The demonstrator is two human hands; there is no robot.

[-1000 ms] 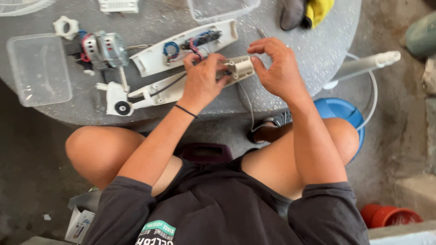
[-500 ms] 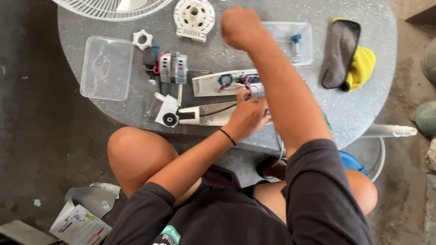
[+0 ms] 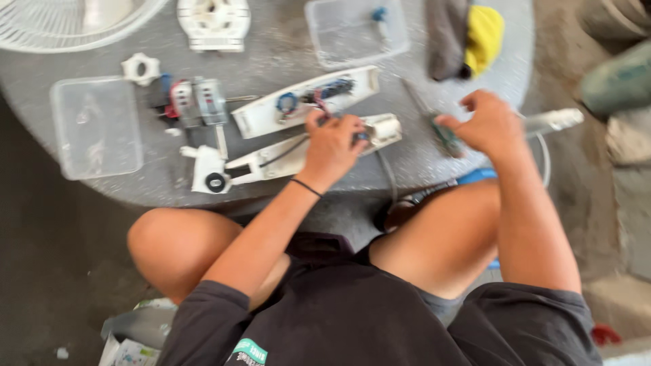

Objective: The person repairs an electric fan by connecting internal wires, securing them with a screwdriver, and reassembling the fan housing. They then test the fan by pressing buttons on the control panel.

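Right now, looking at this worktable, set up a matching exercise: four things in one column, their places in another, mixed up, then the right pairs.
Things:
1. left hand
2. right hand
3. empty clear box
4. yellow cloth

Places:
A. far right of the table top
B. on the white casing
C. left edge of the table
D. by the screwdriver

Pairs: 1-B, 2-D, 3-C, 4-A

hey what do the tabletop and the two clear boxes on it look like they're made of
Tabletop: looks like stone or terrazzo, grey with pale speckles, matte. Left box and far box: probably thin clear plastic, since the table shows through and the rims are soft and rounded. Blur leaves the finish uncertain.
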